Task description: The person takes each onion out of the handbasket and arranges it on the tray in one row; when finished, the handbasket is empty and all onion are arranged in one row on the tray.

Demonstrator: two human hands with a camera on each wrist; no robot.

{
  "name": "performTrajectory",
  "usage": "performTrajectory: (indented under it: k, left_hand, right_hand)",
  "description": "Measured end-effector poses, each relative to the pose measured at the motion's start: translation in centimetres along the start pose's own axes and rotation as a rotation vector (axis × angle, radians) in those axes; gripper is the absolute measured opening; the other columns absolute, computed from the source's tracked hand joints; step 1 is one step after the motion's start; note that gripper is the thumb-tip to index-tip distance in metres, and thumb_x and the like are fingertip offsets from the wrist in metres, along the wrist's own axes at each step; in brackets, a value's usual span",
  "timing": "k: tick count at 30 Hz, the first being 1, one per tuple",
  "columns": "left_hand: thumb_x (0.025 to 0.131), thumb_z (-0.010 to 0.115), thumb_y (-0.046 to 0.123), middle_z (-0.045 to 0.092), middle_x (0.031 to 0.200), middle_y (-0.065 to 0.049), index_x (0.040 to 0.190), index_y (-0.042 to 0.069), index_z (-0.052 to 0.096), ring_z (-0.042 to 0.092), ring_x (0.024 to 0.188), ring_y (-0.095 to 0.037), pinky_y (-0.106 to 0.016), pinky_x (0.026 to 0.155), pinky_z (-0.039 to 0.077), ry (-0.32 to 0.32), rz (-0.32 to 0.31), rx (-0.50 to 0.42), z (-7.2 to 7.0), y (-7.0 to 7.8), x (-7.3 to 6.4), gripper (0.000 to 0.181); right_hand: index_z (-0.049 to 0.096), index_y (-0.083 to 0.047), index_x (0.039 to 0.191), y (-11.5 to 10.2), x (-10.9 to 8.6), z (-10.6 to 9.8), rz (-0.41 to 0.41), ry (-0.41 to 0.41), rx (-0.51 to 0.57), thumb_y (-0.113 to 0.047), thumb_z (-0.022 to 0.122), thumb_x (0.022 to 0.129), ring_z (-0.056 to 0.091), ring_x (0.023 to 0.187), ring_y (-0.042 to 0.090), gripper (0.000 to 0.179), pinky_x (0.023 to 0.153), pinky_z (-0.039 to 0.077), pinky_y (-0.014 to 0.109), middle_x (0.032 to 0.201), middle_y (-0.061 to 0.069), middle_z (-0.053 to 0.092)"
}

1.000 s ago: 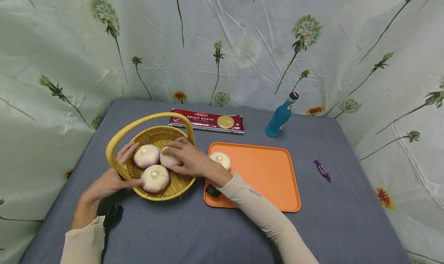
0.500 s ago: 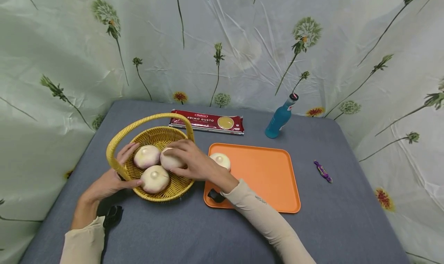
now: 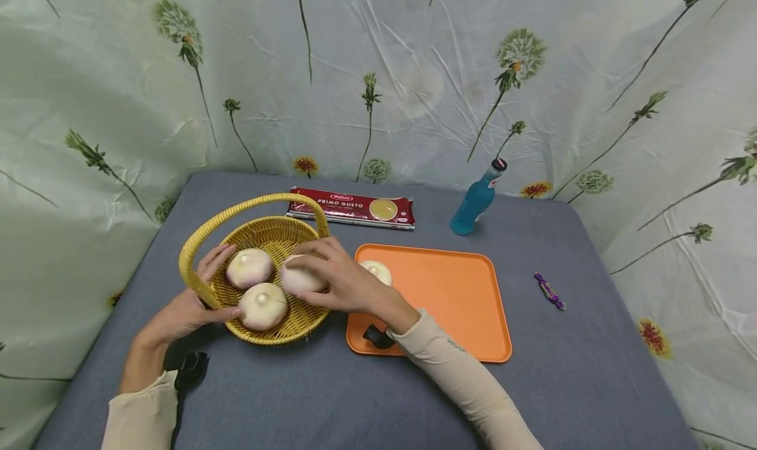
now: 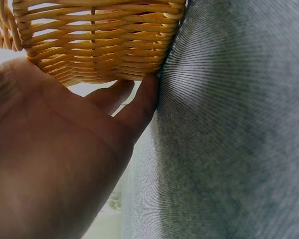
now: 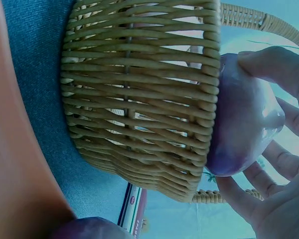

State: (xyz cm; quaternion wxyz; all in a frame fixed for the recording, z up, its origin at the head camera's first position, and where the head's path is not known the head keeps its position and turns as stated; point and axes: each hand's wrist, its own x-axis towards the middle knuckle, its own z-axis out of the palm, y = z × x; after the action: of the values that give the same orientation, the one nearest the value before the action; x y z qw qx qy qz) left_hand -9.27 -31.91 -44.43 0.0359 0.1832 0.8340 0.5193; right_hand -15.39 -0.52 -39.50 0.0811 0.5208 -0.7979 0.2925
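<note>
A yellow wicker basket [image 3: 284, 337] stands at the left of the table, its handle arching over it. My left hand [image 3: 186, 312] grips its left side, thumb over the rim; in the left wrist view the fingers reach under the woven wall [image 4: 94, 45]. Inside lie two white-and-purple turnips, one at the back left [image 3: 250, 268] and one in front [image 3: 263, 307]. My right hand [image 3: 349, 282] holds another turnip [image 3: 300, 278] by its sides. The right wrist view has this turnip [image 5: 244, 119] at rim height, between thumb and spread fingers.
An orange tray [image 3: 449, 305] lies right of the basket, bearing a turnip [image 3: 378, 271] partly behind my right hand. Behind are a red PRIMO GUSTO pasta pack [image 3: 355, 207] and a blue bottle [image 3: 475, 200]. A purple-wrapped candy [image 3: 550, 291] lies far right.
My right hand has moved slightly right with its turnip, away from the other two in the basket. The left hand has stayed on the basket.
</note>
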Motion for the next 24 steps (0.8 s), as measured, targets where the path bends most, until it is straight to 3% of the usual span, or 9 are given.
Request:
performTrajectory:
  k: [10,15,18,20,24]
  left_hand:
    - [0.076,0.080,-0.005,-0.001,0.164,-0.014,0.162,0.015,0.011,0.001,0.147,-0.009,-0.005,0.102,0.009,-0.007,-0.015,-0.018,0.0,0.0,-0.2,0.112]
    - [0.078,0.079,-0.004,-0.003,0.165,-0.012,0.162,0.017,0.011,-0.003,0.149,-0.019,-0.028,0.116,0.003,-0.012,-0.038,-0.045,0.0,0.0,-0.1,0.111]
    - [0.078,0.079,-0.004,-0.004,0.164,-0.012,0.162,0.017,0.011,-0.005,0.150,-0.023,-0.042,0.118,-0.001,-0.013,-0.042,-0.056,0.0,0.0,-0.1,0.111]
    - [0.077,0.079,-0.005,-0.004,0.164,-0.013,0.162,0.017,0.011,-0.006,0.150,-0.024,-0.037,0.118,0.000,-0.011,-0.035,-0.053,0.0,0.0,-0.1,0.111]
    - [0.077,0.079,-0.006,-0.003,0.164,-0.014,0.162,0.016,0.011,-0.006,0.150,-0.023,-0.013,0.109,0.006,-0.009,-0.022,-0.038,0.1,0.0,0.0,0.112]
  right_hand:
    - [0.063,-0.017,0.130,-0.1,-1.0,-1.1,0.011,0.008,0.009,-0.031,0.073,0.090,0.042,0.126,0.025,0.043,0.098,0.041,0.030,0.138,0.007,0.055]
    - [0.063,-0.017,0.131,-0.1,-1.6,-2.1,0.029,0.009,0.011,-0.031,0.073,0.090,0.040,0.127,0.027,0.045,0.097,0.043,0.032,0.142,0.007,0.054]
    - [0.063,-0.018,0.131,-0.1,-2.0,-2.7,0.034,0.012,0.005,-0.031,0.073,0.090,0.040,0.127,0.027,0.045,0.098,0.042,0.035,0.144,0.006,0.053]
    - [0.063,-0.018,0.131,0.0,-2.3,-3.1,0.036,0.016,-0.003,-0.032,0.073,0.090,0.040,0.127,0.028,0.044,0.098,0.042,0.037,0.145,0.007,0.052]
    - [0.063,-0.018,0.130,0.3,-2.7,-3.4,0.048,0.016,-0.013,-0.032,0.072,0.090,0.041,0.127,0.029,0.043,0.097,0.042,0.039,0.146,0.009,0.052]
